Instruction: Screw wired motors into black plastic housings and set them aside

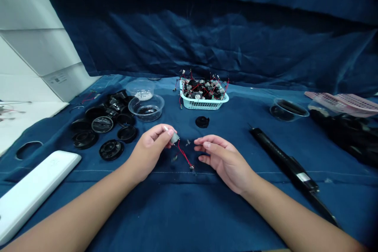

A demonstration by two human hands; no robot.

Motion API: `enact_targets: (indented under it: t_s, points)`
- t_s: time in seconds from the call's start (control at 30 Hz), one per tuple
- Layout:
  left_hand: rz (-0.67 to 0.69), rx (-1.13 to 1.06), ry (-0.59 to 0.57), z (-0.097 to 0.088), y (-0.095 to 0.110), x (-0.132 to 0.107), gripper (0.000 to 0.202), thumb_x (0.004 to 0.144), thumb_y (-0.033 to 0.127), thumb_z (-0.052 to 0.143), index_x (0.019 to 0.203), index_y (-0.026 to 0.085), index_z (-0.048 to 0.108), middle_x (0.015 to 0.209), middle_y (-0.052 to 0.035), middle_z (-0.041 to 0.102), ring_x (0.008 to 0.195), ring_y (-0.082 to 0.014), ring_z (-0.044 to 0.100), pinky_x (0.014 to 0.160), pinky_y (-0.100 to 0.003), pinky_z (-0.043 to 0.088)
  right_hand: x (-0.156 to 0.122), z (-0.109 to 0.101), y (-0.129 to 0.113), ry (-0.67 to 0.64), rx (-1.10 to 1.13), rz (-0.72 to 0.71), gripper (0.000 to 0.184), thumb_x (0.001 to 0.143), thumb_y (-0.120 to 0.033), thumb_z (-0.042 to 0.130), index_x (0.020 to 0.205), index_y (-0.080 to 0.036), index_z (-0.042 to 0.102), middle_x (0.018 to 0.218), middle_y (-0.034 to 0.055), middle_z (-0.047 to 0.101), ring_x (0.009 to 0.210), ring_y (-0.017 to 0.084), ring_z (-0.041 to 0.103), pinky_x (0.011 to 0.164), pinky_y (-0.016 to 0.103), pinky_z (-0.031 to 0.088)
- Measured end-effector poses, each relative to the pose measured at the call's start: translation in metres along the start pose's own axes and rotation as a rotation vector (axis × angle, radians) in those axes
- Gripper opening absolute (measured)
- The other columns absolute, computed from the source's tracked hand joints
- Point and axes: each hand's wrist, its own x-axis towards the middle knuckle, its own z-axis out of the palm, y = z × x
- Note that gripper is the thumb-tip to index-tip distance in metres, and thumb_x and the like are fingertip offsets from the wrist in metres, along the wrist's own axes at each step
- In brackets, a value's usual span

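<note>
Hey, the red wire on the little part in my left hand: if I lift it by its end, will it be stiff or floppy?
The red wire is thin, so it will probably bend easily rather than hold its shape. The small part in your left hand looks bulkier, so it would likely hang and swing below the wire.

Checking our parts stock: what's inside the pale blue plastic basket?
The pale blue basket holds small black parts tangled with red wires; the pile hides its floor.
</note>
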Motion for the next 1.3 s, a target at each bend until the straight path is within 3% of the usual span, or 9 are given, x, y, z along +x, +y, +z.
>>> enact_targets:
  t_s: [0.1,0.17,0.37,0.57,0.8,0.9,1.03,1.2,1.3]
  points:
    - [-0.04,-0.105,-0.049,0.0,0.001,0.001,0.042,0.098,0.06,0.065,0.096,0.018,0.071,0.087,-0.0002,0.061,0.08,-0.0114,0.053,0.077,-0.024,0.046,0.002,-0.003,0.001,0.083,-0.269,-0.164,0.027,0.092,-0.046,0.078,0.108,-0.024,0.077,0.122,0.0076,0.074,0.112,0.023,0.068,0.093,0.038,0.056]
    - [-0.057,-0.133,-0.114,0.002,0.002,-0.001,0.043,0.098,0.06,0.065,0.096,0.018,0.072,0.085,0.0001,0.06,0.079,-0.0106,0.053,0.076,-0.023,0.045,-0.001,0.0,0.0,0.065,-0.371,-0.252,0.028,0.095,-0.045,0.075,0.115,-0.026,0.076,0.125,0.0076,0.074,0.119,0.024,0.067,0.102,0.041,0.054]
    - [-0.099,-0.046,-0.257,0.002,0.002,-0.006,0.038,0.1,0.055,0.064,0.119,0.025,0.077,0.098,-0.0029,0.07,0.091,-0.0145,0.06,0.089,-0.029,0.048,-0.012,0.013,-0.003,-0.274,-0.274,-0.128,0.032,0.098,-0.042,0.072,0.124,-0.025,0.07,0.122,0.0067,0.077,0.117,0.022,0.071,0.107,0.042,0.053]
    - [-0.054,-0.014,-0.158,0.0,0.0,-0.002,0.039,0.1,0.055,0.064,0.126,0.027,0.077,0.097,-0.0025,0.068,0.087,-0.013,0.059,0.085,-0.027,0.049,-0.012,0.009,-0.005,-0.263,-0.483,0.029,0.023,0.094,-0.043,0.074,0.102,-0.022,0.077,0.087,0.0028,0.076,0.078,0.016,0.067,0.073,0.03,0.051]
    - [-0.12,-0.293,-0.017,0.003,0.003,0.002,0.043,0.101,0.049,0.065,0.132,0.019,0.068,0.106,-0.008,0.072,0.104,-0.0195,0.071,0.089,-0.03,0.059,-0.014,0.01,-0.012,-0.29,-0.494,0.089,0.022,0.094,-0.043,0.072,0.096,-0.021,0.076,0.081,0.0014,0.073,0.073,0.014,0.064,0.069,0.026,0.049]
    - [-0.169,-0.389,0.054,0.002,0.009,0.005,0.038,0.104,0.043,0.062,0.133,0.019,0.062,0.101,-0.0056,0.07,0.095,-0.0203,0.076,0.09,-0.037,0.064,-0.006,0.003,-0.013,-0.202,-0.684,0.002,0.019,0.095,-0.04,0.069,0.098,-0.023,0.078,0.082,0.0011,0.075,0.072,0.014,0.064,0.066,0.027,0.048]
    - [-0.256,-0.434,0.094,-0.004,0.013,0.011,0.026,0.104,0.035,0.061,0.125,0.019,0.062,0.096,-0.0014,0.064,0.071,-0.0132,0.073,0.071,-0.032,0.066,0.014,-0.017,-0.011,0.109,-0.843,-0.238,0.021,0.092,-0.038,0.07,0.105,-0.023,0.077,0.094,0.0027,0.077,0.085,0.018,0.071,0.08,0.033,0.055]
    - [-0.282,-0.485,0.13,-0.01,0.013,0.018,0.02,0.107,0.032,0.056,0.115,0.016,0.063,0.089,0.0002,0.06,0.067,-0.0092,0.068,0.078,-0.035,0.069,0.03,-0.032,-0.011,0.104,-0.89,-0.229,0.027,0.095,-0.042,0.063,0.107,-0.02,0.074,0.087,0.0036,0.078,0.083,0.02,0.076,0.082,0.036,0.06]
    - [-0.271,-0.487,0.131,-0.012,0.013,0.02,0.023,0.106,0.034,0.057,0.12,0.016,0.064,0.086,0.0013,0.057,0.063,-0.0068,0.062,0.071,-0.03,0.067,0.042,-0.035,-0.018,0.182,-1.017,-0.296,0.026,0.095,-0.039,0.063,0.108,-0.02,0.074,0.102,0.0074,0.077,0.093,0.022,0.074,0.089,0.04,0.058]
